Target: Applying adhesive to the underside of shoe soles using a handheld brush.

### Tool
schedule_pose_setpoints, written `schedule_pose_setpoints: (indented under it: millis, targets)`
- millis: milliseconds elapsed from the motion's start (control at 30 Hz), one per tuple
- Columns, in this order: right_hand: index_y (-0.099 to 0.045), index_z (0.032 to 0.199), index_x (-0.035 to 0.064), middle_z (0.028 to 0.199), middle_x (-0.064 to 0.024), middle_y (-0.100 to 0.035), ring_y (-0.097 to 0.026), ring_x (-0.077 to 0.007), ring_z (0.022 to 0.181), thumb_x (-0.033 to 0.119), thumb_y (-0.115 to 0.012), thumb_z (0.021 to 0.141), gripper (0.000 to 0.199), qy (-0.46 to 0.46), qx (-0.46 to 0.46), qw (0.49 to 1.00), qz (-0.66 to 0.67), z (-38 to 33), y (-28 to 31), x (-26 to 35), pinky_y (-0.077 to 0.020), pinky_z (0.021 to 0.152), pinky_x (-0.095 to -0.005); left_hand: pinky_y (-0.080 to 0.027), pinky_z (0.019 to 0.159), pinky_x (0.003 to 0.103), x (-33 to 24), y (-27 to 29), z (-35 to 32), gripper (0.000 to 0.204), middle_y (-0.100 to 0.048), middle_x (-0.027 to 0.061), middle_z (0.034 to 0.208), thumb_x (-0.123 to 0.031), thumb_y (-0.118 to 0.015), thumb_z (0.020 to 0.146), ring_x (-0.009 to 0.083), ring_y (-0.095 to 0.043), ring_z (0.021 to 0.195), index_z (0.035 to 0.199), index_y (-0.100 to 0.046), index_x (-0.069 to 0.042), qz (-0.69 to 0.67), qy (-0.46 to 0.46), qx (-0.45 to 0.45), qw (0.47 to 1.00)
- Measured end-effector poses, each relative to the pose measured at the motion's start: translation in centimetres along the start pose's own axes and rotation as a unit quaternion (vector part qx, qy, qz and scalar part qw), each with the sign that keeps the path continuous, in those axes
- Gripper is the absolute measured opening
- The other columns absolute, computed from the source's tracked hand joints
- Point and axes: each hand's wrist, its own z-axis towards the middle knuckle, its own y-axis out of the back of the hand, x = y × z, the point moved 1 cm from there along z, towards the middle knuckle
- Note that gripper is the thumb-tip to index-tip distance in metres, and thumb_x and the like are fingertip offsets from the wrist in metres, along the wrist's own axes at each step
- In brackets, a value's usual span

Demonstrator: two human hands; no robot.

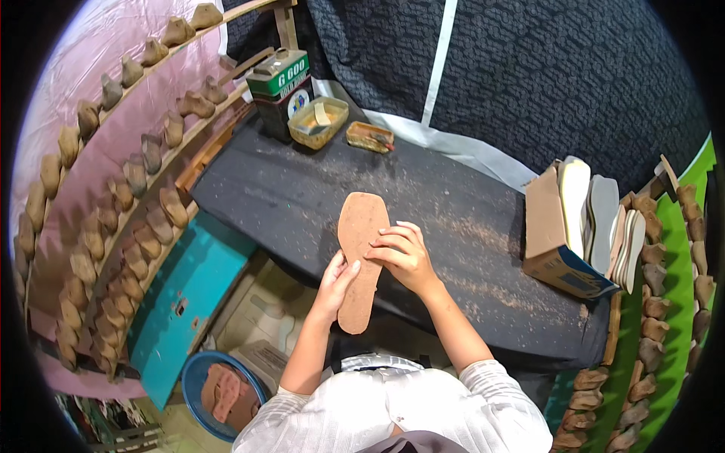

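Note:
A tan-brown shoe insole (pixel 361 264) is held up at the near edge of the dark-covered table, its broad end pointing away from me. My left hand (pixel 333 287) grips its left edge near the narrow middle, with the thumb lying on the upper face. From the right, my right hand (pixel 404 257) reaches over the opposite edge. Its bent fingertips press on the insole's face, and its thumb is hidden. Small dark specks show on the insole's surface.
Brown scraps litter the black table cover (pixel 453 204). Toward the back stand a green-and-black can (pixel 279 90), a plastic tub (pixel 318 123) and a small tray (pixel 370 137). A carton (pixel 545 219) of soles stands right. Shoe lasts (pixel 174 205) line side racks; a blue basin (pixel 195 408) holds brown pieces.

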Motion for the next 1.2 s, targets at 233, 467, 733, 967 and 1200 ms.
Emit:
schedule_pose_setpoints:
  millis: [233, 467, 733, 967, 1200]
  targets:
    - [-0.068, 0.087, 0.0181, 0.09, 0.0022, -0.061, -0.056, -0.0181, 0.094, 0.012, -0.073, 0.064, 0.025, -0.044, -0.041, 0.998, -0.034, 6.3, -6.0, -3.5, -0.0415, 0.087, -0.0376, -0.044, 0.087, 0.03, -5.2, 5.8, 7.4, 0.045, -0.053, 0.007, 0.12, -0.022, -0.055, 0.091, 0.0149, -0.054, 0.105, 0.129, -0.038, -0.006, 0.072, -0.007, 0.011, 0.997]
    - [-0.066, 0.09, 0.0132, 0.085, -0.0032, -0.06, -0.057, -0.0235, 0.086, -0.002, -0.063, 0.065, 0.03, -0.135, -0.056, 0.981, -0.125, 8.8, -7.0, -8.4, -0.0439, 0.079, -0.0362, -0.036, 0.097, 0.029, -7.2, 9.8, 12.0, 0.046, -0.051, 0.0082, 0.124, -0.021, -0.051, 0.093, 0.0138, -0.047, 0.114, 0.133, -0.035, -0.006, 0.06, 0.024, -0.003, 0.998]
    - [-0.056, 0.115, 0.0107, 0.093, -0.0129, -0.063, -0.062, -0.0268, 0.087, 0.008, -0.071, 0.074, 0.044, -0.364, -0.058, 0.926, -0.083, 9.9, -8.9, -17.7, -0.0497, 0.076, -0.0347, -0.052, 0.076, 0.035, -7.6, 9.7, 14.6, 0.048, -0.05, 0.0135, 0.12, -0.024, -0.044, 0.096, 0.0265, -0.062, 0.095, 0.136, -0.022, -0.011, 0.03, 0.108, 0.06, 0.992]
    - [-0.062, 0.106, 0.0081, 0.085, -0.0131, -0.063, -0.064, -0.0245, 0.075, 0.006, -0.069, 0.075, 0.031, -0.375, -0.061, 0.925, -0.03, 9.7, -11.3, -21.3, -0.0506, 0.067, -0.0323, -0.056, 0.061, 0.04, -6.8, 10.0, 15.4, 0.046, -0.047, 0.0163, 0.118, -0.029, -0.038, 0.098, 0.034, -0.065, 0.077, 0.134, -0.014, -0.016, -0.01, 0.129, 0.067, 0.989]
    - [-0.064, 0.102, 0.0056, 0.084, -0.0125, -0.064, -0.066, -0.0213, 0.076, -0.012, -0.06, 0.073, 0.034, -0.311, -0.083, 0.945, -0.051, 10.3, -11.5, -21.2, -0.0515, 0.067, -0.0296, -0.056, 0.06, 0.039, -5.9, 10.2, 15.2, 0.049, -0.052, 0.017, 0.113, -0.042, -0.028, 0.098, 0.0311, -0.065, 0.072, 0.137, -0.018, -0.016, -0.037, 0.125, 0.077, 0.988]
